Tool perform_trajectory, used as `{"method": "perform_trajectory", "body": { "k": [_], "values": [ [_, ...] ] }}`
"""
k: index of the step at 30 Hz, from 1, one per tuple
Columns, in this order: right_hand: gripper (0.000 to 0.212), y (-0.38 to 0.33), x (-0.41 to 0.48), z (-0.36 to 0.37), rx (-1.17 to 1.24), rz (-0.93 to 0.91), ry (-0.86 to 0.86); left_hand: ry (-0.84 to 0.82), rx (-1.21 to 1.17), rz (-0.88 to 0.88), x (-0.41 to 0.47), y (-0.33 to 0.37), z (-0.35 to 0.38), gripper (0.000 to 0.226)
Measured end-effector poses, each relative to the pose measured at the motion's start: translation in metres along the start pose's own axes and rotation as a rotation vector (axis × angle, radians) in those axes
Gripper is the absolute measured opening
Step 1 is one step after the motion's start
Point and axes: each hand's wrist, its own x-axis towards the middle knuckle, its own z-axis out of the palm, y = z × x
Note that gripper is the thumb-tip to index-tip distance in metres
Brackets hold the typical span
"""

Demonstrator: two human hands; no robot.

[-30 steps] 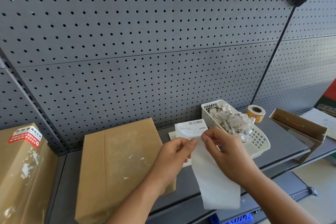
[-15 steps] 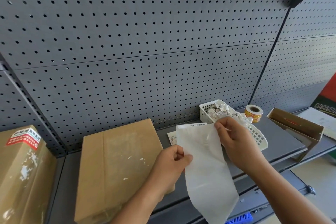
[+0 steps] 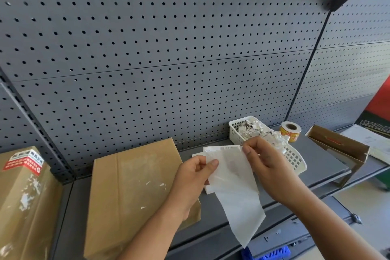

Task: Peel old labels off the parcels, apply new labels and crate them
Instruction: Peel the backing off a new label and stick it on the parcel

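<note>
Head view: the left hand (image 3: 194, 177) and right hand (image 3: 272, 167) each pinch an upper edge of the new label (image 3: 228, 164), held over the shelf (image 3: 322, 167) front. A second ago the barcode faced the camera. Now it is turned away and the backing strip (image 3: 242, 215) hangs freer, so peeling seems nearly done. Just left lies the bare parcel (image 3: 135, 192), and behind is the scrap basket (image 3: 295, 158).

Both hands hold a white sheet (image 3: 234, 183) above the grey shelf (image 3: 322, 167). The left hand (image 3: 194, 177) pinches its left edge, the right hand (image 3: 268, 167) pinches its top right corner, and its tail hangs past the shelf's near edge. Left of the hands a brown parcel (image 3: 130, 192) lies flat, flecked with white residue. Far left, a second parcel (image 3: 21, 207) bears a red-and-white sticker (image 3: 24, 161). On the right stand a white basket (image 3: 295, 158) of paper scraps, a yellow roll (image 3: 290, 131) and an open carton (image 3: 341, 148). A pegboard (image 3: 168, 48) rises behind.
</note>
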Motion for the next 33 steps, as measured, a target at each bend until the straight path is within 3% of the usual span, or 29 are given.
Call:
{"method": "perform_trajectory", "body": {
  "k": [7,13,19,23,28,33],
  "values": [
    [0.016,0.000,0.007,-0.012,-0.059,0.079,0.175,-0.020,0.101,-0.040,-0.002,-0.015,0.001,0.012],
    [0.015,0.005,0.015,-0.026,-0.111,0.145,0.214,-0.009,0.218,-0.048,-0.005,-0.018,-0.006,0.015],
    [0.015,0.005,0.017,-0.031,-0.100,0.078,0.159,-0.107,0.078,-0.113,0.001,-0.009,-0.004,0.040],
    [0.014,-0.002,0.014,-0.028,-0.074,-0.003,0.091,-0.066,0.039,-0.083,0.011,-0.003,-0.001,0.049],
    [0.015,-0.006,0.013,-0.027,-0.037,-0.023,0.049,-0.027,-0.004,-0.035,0.019,0.000,0.006,0.030],
    [0.015,-0.003,0.016,-0.033,-0.040,0.021,0.187,0.019,0.028,-0.052,0.023,-0.005,0.010,0.017]
  ]
}}
